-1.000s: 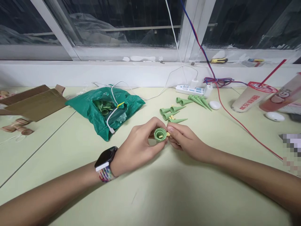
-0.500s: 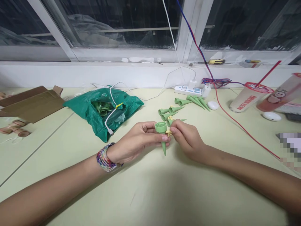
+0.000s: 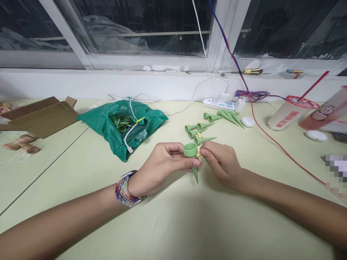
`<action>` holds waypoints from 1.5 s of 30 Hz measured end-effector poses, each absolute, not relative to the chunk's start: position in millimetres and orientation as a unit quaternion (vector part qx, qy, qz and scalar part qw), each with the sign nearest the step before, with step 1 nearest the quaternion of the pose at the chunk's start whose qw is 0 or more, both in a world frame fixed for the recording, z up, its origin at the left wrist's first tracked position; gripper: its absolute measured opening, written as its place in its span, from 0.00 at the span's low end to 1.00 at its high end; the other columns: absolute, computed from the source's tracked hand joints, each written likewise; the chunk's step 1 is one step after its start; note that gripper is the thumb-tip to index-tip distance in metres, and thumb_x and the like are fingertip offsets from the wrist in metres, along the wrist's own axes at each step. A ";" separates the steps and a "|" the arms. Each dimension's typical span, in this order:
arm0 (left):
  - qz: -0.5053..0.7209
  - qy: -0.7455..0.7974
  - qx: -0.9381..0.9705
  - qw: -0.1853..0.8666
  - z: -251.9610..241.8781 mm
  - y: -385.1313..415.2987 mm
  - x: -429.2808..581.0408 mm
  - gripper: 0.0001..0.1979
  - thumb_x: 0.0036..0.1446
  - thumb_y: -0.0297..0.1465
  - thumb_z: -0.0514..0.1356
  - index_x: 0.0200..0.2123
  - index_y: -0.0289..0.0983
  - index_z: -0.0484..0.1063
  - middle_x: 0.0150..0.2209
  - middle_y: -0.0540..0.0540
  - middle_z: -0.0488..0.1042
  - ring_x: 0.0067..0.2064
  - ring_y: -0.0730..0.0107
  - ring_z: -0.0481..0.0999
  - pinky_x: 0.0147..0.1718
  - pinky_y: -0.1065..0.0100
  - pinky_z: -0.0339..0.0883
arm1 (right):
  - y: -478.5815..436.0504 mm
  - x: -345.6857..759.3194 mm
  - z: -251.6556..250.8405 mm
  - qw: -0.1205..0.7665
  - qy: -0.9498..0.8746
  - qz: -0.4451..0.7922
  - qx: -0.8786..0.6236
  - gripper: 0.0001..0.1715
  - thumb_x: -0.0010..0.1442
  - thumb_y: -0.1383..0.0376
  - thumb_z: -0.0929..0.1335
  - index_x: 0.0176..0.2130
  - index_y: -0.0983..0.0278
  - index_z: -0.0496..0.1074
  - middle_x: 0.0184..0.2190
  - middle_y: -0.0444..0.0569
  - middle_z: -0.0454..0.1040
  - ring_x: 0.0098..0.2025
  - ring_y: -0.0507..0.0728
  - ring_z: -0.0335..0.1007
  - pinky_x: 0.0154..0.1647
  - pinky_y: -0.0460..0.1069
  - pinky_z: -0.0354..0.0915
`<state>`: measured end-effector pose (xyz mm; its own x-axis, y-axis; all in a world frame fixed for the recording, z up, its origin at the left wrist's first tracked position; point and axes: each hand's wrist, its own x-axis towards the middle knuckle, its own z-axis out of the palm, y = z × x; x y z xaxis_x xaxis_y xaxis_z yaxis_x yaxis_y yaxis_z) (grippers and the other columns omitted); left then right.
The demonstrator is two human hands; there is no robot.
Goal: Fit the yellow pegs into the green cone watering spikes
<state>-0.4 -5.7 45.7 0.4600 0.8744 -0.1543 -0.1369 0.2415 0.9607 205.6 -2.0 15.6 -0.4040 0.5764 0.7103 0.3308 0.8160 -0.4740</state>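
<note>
My left hand (image 3: 165,162) is closed around a green plastic watering spike (image 3: 190,150), thumb across its front. The spike's wide threaded mouth faces up and its pointed tip slants down to the right. At its side, just below the collar, sits a small yellow valve (image 3: 199,155). The thumb and fingers of my right hand (image 3: 221,160) are pinched on the outer end of this valve. How deep the valve sits in the spike is hidden by my fingers. Beyond my hands lie several more green spikes (image 3: 205,140), with small yellow pieces (image 3: 199,135) among them.
A green plastic bag (image 3: 103,122) with several spikes inside lies behind left, a white cable across it. At far left are a cardboard box (image 3: 43,119) and wooden pieces (image 3: 23,143). A power strip (image 3: 219,104), red cable (image 3: 271,142) and drink cups (image 3: 291,112) stand behind right.
The spike has tilted, its tip now swung more to the right. Both hands keep their grip. The whole view has shifted slightly.
</note>
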 end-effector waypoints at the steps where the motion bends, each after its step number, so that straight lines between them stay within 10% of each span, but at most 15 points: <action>1: 0.363 0.370 0.499 0.694 45.3 -5.8 -0.5 0.14 0.50 0.32 0.78 0.38 0.31 0.83 0.37 0.41 0.84 0.39 0.67 0.83 0.41 0.69 0.77 | -2.2 205.6 14.6 0.472 -0.827 0.133 -0.276 0.16 0.75 0.71 0.60 0.33 0.61 0.61 0.25 0.41 0.61 0.26 0.50 0.57 0.28 0.47 0.54; 12: 0.352 0.343 0.514 0.703 48.3 4.3 -4.5 0.14 0.56 0.35 0.74 0.41 0.32 0.82 0.39 0.40 0.83 0.43 0.62 0.83 0.45 0.65 0.78 | 0.7 209.7 22.2 0.434 -0.818 0.246 -0.287 0.13 0.76 0.65 0.61 0.36 0.61 0.63 0.27 0.42 0.70 0.27 0.51 0.62 0.30 0.47 0.58; 22: 0.313 0.318 0.567 0.692 41.5 -0.9 -2.4 0.10 0.61 0.35 0.69 0.35 0.32 0.80 0.34 0.42 0.81 0.37 0.64 0.82 0.43 0.64 0.77 | 6.6 212.7 5.8 0.400 -0.882 0.096 -0.232 0.12 0.73 0.70 0.60 0.35 0.60 0.60 0.28 0.43 0.61 0.27 0.53 0.53 0.28 0.49 0.51; 29: 0.344 0.359 0.611 0.615 44.3 -7.0 -0.6 0.07 0.58 0.30 0.69 0.31 0.34 0.77 0.32 0.45 0.80 0.37 0.66 0.80 0.39 0.68 0.75 | -5.0 204.4 14.7 0.421 -0.807 0.317 -0.268 0.17 0.77 0.64 0.60 0.34 0.61 0.65 0.29 0.43 0.71 0.30 0.51 0.65 0.33 0.48 0.59; 36: 0.374 0.419 0.636 0.529 42.5 -8.7 0.1 0.11 0.54 0.33 0.73 0.29 0.34 0.76 0.29 0.48 0.78 0.33 0.70 0.76 0.32 0.72 0.69 | -9.9 200.6 13.8 0.409 -0.703 0.480 -0.328 0.23 0.76 0.53 0.62 0.31 0.61 0.62 0.21 0.38 0.57 0.24 0.50 0.50 0.27 0.48 0.53; 45: 0.313 0.340 0.496 0.735 46.4 2.2 -3.5 0.13 0.58 0.36 0.73 0.41 0.32 0.83 0.40 0.39 0.83 0.43 0.63 0.83 0.45 0.64 0.77 | 6.6 209.5 13.8 0.403 -0.811 0.292 -0.307 0.19 0.78 0.60 0.59 0.33 0.60 0.62 0.25 0.41 0.62 0.26 0.52 0.55 0.29 0.48 0.54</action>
